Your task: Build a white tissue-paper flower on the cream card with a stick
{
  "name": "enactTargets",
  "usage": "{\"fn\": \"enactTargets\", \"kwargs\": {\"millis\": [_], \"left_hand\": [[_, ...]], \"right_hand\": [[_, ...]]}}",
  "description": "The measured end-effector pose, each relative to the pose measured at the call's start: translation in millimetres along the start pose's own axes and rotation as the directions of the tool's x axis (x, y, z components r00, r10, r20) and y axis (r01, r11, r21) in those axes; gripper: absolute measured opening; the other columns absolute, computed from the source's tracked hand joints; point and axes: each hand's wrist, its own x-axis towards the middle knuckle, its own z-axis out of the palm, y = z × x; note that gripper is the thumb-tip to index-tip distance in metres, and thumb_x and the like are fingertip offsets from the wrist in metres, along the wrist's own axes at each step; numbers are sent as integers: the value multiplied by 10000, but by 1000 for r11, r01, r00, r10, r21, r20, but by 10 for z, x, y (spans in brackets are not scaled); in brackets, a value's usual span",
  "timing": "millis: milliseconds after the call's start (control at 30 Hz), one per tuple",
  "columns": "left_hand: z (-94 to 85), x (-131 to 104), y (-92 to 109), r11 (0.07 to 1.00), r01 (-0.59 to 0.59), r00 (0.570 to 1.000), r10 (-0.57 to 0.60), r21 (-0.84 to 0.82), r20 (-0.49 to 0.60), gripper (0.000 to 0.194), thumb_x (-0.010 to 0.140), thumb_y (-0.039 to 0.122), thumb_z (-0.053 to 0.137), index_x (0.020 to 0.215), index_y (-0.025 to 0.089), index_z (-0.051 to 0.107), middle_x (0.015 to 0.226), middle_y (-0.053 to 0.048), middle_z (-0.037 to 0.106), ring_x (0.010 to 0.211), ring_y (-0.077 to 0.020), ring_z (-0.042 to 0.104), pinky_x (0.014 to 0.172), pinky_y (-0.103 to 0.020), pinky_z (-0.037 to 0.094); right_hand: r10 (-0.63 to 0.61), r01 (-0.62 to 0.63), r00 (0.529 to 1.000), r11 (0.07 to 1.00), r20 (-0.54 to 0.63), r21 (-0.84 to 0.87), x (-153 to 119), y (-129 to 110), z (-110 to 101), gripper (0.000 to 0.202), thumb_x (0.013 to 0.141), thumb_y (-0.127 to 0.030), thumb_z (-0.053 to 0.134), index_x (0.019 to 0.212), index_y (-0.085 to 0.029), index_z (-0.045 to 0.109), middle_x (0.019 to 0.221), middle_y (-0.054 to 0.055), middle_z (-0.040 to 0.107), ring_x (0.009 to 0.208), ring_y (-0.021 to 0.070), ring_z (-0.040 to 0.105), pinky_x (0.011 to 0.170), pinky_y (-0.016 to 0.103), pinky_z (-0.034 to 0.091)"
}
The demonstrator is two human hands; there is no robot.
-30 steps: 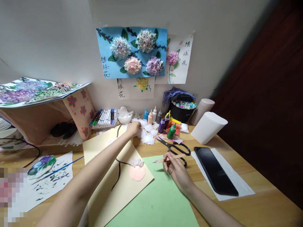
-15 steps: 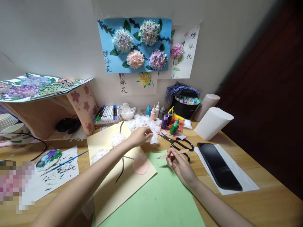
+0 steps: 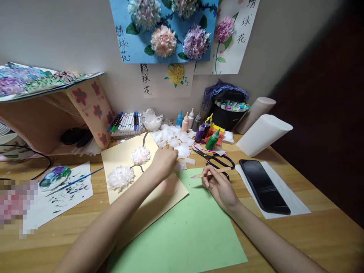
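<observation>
My left hand [image 3: 165,161] is closed above the upper right of the cream card [image 3: 142,216], beside loose white tissue pieces [image 3: 170,135]; its fingertips are turned away, so what they hold is hidden. Two fluffy pale flowers [image 3: 121,177] and dark painted stems are on the card, and a pink round patch [image 3: 170,185] lies partly under my left wrist. In my right hand [image 3: 219,186] is a wooden pencil [image 3: 200,175], tip pointing left, over the top of the green sheet [image 3: 182,231]. Black-handled scissors [image 3: 217,161] lie just behind this hand.
A black phone [image 3: 264,185] rests on white paper at the right. Small paint bottles [image 3: 212,140], a marker tray [image 3: 126,125] and a white bowl [image 3: 152,120] stand at the back. A paint-marked sheet [image 3: 71,193] with a blue brush lies left. Flower pictures hang on the wall.
The view has tilted downward. My left hand has come nearer the card from the tissue pieces, its wrist now over the pink patch. My right hand still holds the pencil in much the same place.
</observation>
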Motion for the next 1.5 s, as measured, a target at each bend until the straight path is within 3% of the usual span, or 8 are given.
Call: {"fn": "enactTargets", "kwargs": {"millis": [200,433,667,733,867,1067,1333,1500], "left_hand": [[140,134,-254,999,9,1000,-8,-50,27,193,746,129,542,871,174,681,881,-82,700,883,-232,618,744,-306,431],[253,159,-286,988,25,998,-17,-154,56,189,692,122,540,797,172,688,810,-78,701,754,-210,632,636,-264,416],[-64,40,-404,949,-19,998,36,-314,48,175,811,246,524,859,160,669,885,-41,691,764,-144,601,638,-214,408],[-200,-48,-389,858,-84,989,135,-507,64,160,801,237,549,844,155,679,854,-21,697,764,-123,598,650,-198,408],[-286,-180,-233,736,-132,888,386,-664,250,113,768,223,609,803,173,704,761,15,704,694,-100,597,606,-178,399],[-31,-113,-14,905,-182,939,276,-385,205,114,707,163,641,776,181,730,745,-13,706,632,-132,579,518,-219,339],[39,-35,-65,926,-206,953,263,-316,152,178,702,122,592,799,179,730,805,-32,716,696,-152,611,542,-229,353],[76,6,-94,925,-213,952,269,-314,148,169,706,129,596,803,173,726,780,-35,705,703,-155,611,550,-226,354]], "right_hand": [[-8,7,1000,1000,-3,-21,-13,-3,5,336,741,-508,644,690,-186,566,489,-35,473,491,83,384,514,221,261],[-21,20,1000,998,-19,-57,-8,-26,20,327,729,-502,652,690,-191,558,508,-39,462,484,85,383,504,230,266],[-47,46,999,994,-12,-102,-3,-10,-10,306,772,-495,604,701,-200,559,506,-33,442,479,100,388,498,249,281],[-118,113,992,987,-43,-113,-7,-6,-12,296,774,-477,609,692,-196,564,560,-27,463,479,89,409,488,244,285],[-317,296,947,926,-54,-234,-74,8,11,251,812,-442,579,724,-208,561,679,-19,507,489,89,478,500,257,348],[-353,381,924,802,149,-460,-245,95,16,181,870,-407,517,829,-232,538,589,-13,574,535,149,566,553,296,437],[-162,420,901,562,403,-713,-264,86,65,75,865,-263,530,895,-248,597,781,34,678,720,184,633,666,312,459],[-141,467,880,432,453,-772,-242,70,110,115,882,-223,490,937,-256,585,835,34,667,801,189,628,714,306,445]]}}
